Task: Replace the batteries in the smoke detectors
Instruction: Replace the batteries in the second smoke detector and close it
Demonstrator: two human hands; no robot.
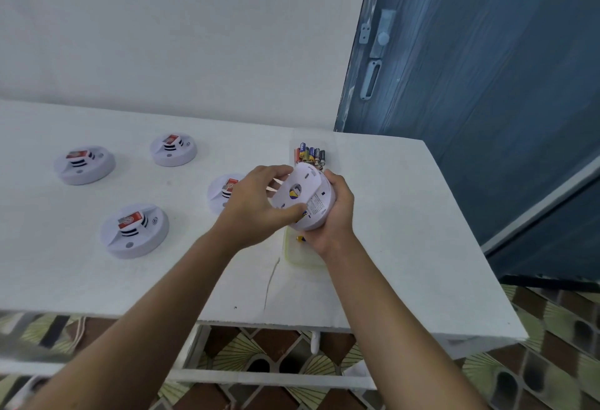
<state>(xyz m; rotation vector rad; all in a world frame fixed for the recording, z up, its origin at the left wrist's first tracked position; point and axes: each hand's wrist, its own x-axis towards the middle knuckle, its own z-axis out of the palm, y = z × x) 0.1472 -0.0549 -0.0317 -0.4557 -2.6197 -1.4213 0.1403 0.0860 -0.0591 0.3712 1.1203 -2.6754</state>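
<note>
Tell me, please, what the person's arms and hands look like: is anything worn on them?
The left hand and right hand are bare: no gloves, rings or watch show. The left forearm and right forearm are bare too, with no sleeve visible down to the frame's lower edge.

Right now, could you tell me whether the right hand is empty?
No, the right hand holds a smoke detector above the table, and the left hand grips it too.
</note>
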